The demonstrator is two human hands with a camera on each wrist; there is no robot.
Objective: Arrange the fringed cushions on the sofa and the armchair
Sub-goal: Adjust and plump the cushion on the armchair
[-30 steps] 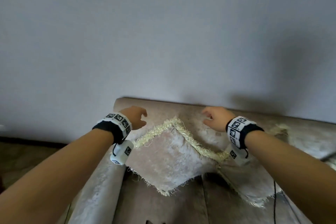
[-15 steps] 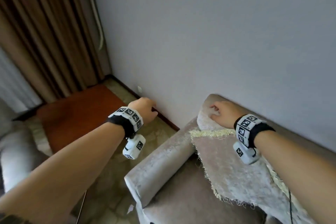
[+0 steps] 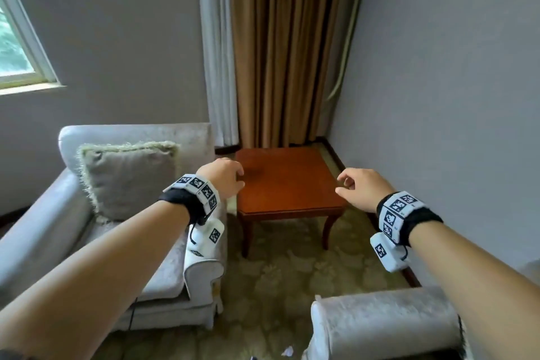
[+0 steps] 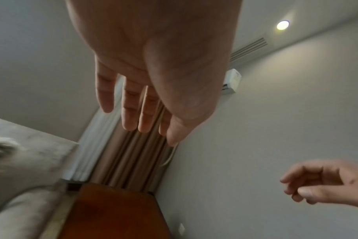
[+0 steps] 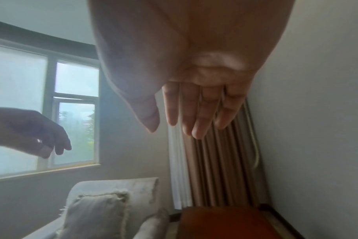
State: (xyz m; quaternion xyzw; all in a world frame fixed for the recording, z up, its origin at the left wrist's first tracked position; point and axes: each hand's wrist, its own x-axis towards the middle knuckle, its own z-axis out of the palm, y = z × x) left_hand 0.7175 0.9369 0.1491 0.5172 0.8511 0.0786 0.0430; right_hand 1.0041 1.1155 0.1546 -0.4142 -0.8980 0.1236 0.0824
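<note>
The armchair [image 3: 140, 213] filled the 9 o'clock side of the head view, and only one armrest of the sofa [image 3: 385, 327] showed at 5 o'clock. Between them, toward 12 o'clock, stood the wooden worktop [image 3: 287, 181] in front of the brown curtain [image 3: 289, 47]. One fringed cushion [image 3: 128, 178] leaned upright against the armchair's back. Both hands were raised in the air over the worktop, apart from each other: the left hand [image 3: 223, 180] and the right hand [image 3: 362, 188] each had loosely relaxed fingers and held nothing. Judging by this, the step in hand was the approach to the armchair. The next move likely called for reaching toward 9 o'clock and gripping that cushion by its edges to square it.
</note>
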